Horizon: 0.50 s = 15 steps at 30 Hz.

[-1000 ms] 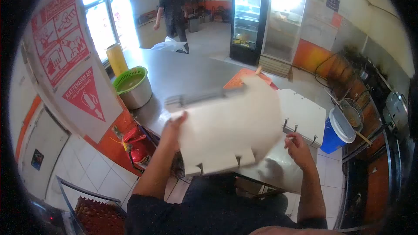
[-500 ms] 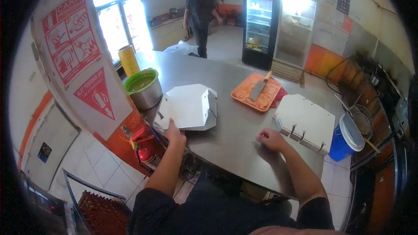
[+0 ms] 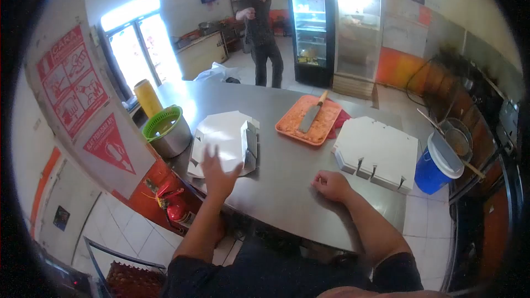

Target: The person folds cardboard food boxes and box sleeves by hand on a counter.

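Note:
My left hand [image 3: 219, 174] is open, its fingers spread over the near edge of a partly folded white cardboard box [image 3: 221, 132] on the left of the steel table [image 3: 287, 187]. Nothing shows in its grasp. Curled closed, my right hand [image 3: 331, 185] rests at the table surface; whatever it may hold is hidden. To its right lies a stack of flat white boxes [image 3: 375, 146] with dark slots along the near edge. Behind, an orange tray [image 3: 292, 127] carries a knife [image 3: 312, 115] with a wooden handle.
A metal pot [image 3: 175, 142] with a green basket and a yellow roll [image 3: 147, 98] stand at the table's left. A blue bucket [image 3: 429, 171] is at the right. Another person [image 3: 262, 33] stands beyond the table, near a white plastic bag [image 3: 215, 72].
The white box went from my left hand down onto the table, and that hand has since let go and opened. My right hand has lowered to the table. The other person has come closer.

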Tool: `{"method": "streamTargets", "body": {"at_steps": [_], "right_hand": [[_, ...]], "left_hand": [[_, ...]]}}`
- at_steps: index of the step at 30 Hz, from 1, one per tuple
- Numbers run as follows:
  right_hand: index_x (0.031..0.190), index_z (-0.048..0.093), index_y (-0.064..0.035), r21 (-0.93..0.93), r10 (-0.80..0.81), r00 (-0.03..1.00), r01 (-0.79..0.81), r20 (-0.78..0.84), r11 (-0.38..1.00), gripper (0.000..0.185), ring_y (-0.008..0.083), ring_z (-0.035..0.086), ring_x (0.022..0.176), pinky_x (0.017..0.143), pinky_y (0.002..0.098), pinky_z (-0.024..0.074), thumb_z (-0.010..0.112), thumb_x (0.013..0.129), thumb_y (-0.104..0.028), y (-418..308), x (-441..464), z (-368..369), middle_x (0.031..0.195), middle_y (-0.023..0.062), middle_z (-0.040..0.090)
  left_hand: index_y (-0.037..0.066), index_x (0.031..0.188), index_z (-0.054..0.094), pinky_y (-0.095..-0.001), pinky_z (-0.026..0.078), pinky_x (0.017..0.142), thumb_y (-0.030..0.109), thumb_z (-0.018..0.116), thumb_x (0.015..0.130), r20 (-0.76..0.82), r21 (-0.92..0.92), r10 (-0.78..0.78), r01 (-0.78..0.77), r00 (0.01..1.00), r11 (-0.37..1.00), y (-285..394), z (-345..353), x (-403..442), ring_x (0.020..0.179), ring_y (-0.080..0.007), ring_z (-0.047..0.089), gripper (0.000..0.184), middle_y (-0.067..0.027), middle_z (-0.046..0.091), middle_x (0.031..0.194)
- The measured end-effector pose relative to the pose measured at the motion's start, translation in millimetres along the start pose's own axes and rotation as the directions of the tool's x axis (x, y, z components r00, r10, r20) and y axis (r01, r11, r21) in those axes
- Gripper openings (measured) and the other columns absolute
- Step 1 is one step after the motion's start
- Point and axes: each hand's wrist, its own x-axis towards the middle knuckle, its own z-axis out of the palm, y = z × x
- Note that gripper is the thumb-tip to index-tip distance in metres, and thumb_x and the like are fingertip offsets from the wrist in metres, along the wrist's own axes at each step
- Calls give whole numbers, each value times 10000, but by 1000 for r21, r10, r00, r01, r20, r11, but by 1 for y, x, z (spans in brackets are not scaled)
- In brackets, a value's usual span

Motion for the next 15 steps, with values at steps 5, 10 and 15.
{"method": "streamTargets", "body": {"at_steps": [5, 10, 15], "right_hand": [[953, 708, -102, 25, -52, 998, 53, -30, 998, 306, 248, 620, 665, 649, 391, 493, 719, 899, -403, 12, 0, 4, 729, 100, 662], [964, 704, -93, 15, -74, 996, 75, -45, 997, 330, 256, 621, 677, 657, 403, 492, 715, 903, -417, 12, 0, 7, 748, 113, 667], [970, 702, -92, 28, -40, 999, 40, -6, 999, 334, 250, 631, 698, 665, 399, 494, 710, 913, -420, 8, -2, 3, 773, 116, 676]], "left_hand": [[60, 1390, 608, -446, 489, 1013, 561, 678, 892, 772, -39, -135, 259, 621, 965, -2, 27, 35, 1193, -354, 641, 710, -217, 677, 1274], [94, 1127, 770, -459, 535, 887, 590, 647, 913, 474, 7, 53, -63, 879, 998, -15, 52, 30, 1020, -360, 704, 553, -172, 754, 1051], [96, 1077, 784, -456, 542, 862, 578, 673, 890, 541, -142, 15, 73, 841, 987, -21, 49, 36, 982, -339, 719, 529, -160, 762, 990]]}}
